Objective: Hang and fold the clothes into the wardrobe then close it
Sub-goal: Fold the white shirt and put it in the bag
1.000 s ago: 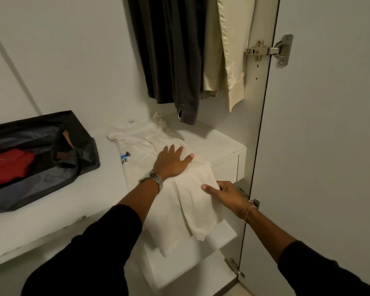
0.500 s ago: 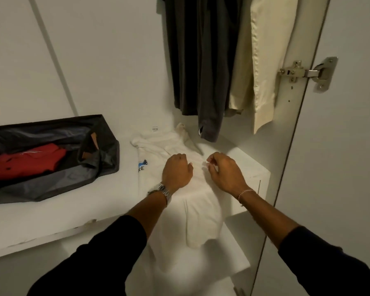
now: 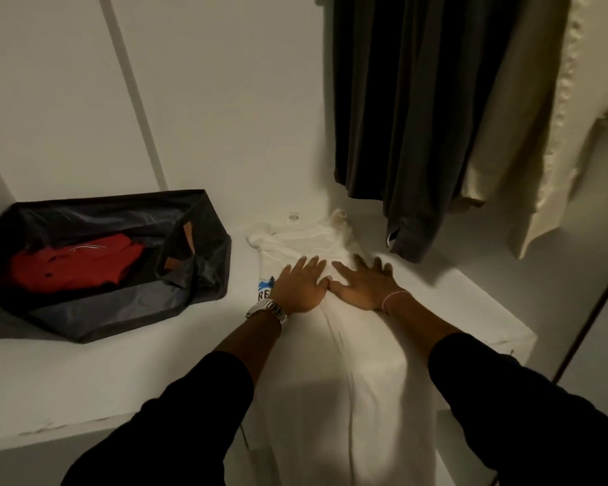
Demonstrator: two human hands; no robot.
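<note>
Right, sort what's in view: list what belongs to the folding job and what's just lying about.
In the job:
- white T-shirt, spread on the shelf, its lower part hanging over the edge
- left hand and right hand, both flat on it
- dark hanging garment and cream hanging garment

Lying about:
- dark bag
- red garment inside the bag

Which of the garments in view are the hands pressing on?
The white T-shirt, flat on the shelf under both hands. The red garment sits in the bag; the dark and cream garments hang.
</note>
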